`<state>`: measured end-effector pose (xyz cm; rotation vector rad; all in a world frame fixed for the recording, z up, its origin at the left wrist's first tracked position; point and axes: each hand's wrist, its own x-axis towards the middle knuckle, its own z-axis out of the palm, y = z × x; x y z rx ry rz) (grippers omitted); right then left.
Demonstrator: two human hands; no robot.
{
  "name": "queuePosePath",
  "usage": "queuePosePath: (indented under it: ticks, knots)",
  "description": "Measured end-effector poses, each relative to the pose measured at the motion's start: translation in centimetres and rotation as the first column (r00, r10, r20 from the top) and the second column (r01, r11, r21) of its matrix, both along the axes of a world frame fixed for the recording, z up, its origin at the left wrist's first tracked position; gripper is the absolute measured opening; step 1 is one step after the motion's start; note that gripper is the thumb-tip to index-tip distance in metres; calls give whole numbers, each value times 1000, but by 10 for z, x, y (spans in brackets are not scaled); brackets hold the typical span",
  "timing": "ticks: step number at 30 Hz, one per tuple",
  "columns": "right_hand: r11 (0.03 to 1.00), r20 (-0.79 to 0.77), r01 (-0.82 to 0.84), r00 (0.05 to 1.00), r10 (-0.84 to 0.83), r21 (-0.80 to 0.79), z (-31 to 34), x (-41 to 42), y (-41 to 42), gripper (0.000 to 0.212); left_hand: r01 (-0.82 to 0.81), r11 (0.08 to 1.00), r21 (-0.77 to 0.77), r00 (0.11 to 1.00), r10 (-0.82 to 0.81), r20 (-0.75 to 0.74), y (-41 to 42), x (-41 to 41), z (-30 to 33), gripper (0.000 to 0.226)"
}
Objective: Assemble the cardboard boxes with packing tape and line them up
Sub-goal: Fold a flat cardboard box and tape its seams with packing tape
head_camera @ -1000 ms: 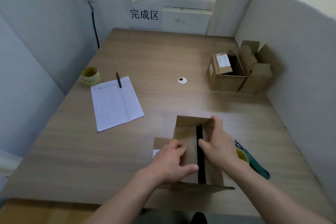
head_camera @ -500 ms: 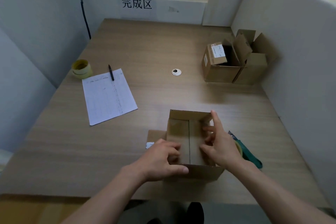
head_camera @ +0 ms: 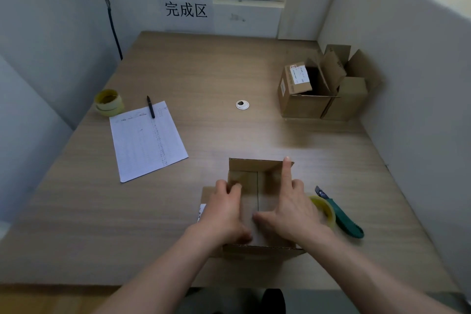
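Observation:
An open-topped cardboard box [head_camera: 257,168] stands near the table's front edge, its floor flaps meeting in a thin seam. My left hand [head_camera: 224,214] grips the box's left wall, fingers curled over its edge. My right hand [head_camera: 290,209] lies along the right wall, with the index finger straight toward the far right corner and the thumb spread flat on the box floor. A yellow tape roll [head_camera: 325,208] sits right beside my right hand, partly hidden by it. One outer flap [head_camera: 207,192] with a white label lies flat on the left.
A green utility knife [head_camera: 342,216] lies right of the tape roll. Two open boxes [head_camera: 303,104] stand side by side at the back right against the partition. A paper sheet [head_camera: 146,143], pen [head_camera: 151,107] and second tape roll [head_camera: 108,102] lie at the left. A cable grommet [head_camera: 242,104] marks the table's middle.
The dark gap between the box's floor flaps has closed to a thin seam. Both hands have moved further into the box, and my right index finger now reaches the far corner.

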<state>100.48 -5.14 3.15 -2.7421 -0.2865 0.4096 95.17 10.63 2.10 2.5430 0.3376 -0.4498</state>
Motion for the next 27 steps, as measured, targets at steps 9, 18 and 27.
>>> queuePosePath:
  ticks: [9,18,27]
  knots:
    - [988,-34,53,998,-48,147,0,2,-3,131,97,993,67,993,-92,-73,-14,-9,-4,148]
    - [761,-221,312,949,-224,569,-7,12,-63,89,8,998,58,995,-2,-97,-25,-5,5,127]
    - [955,286,-271,911,296,-123,-2,38,-55,114,-330,741,-585,933,350,-84,33,-11,9,42]
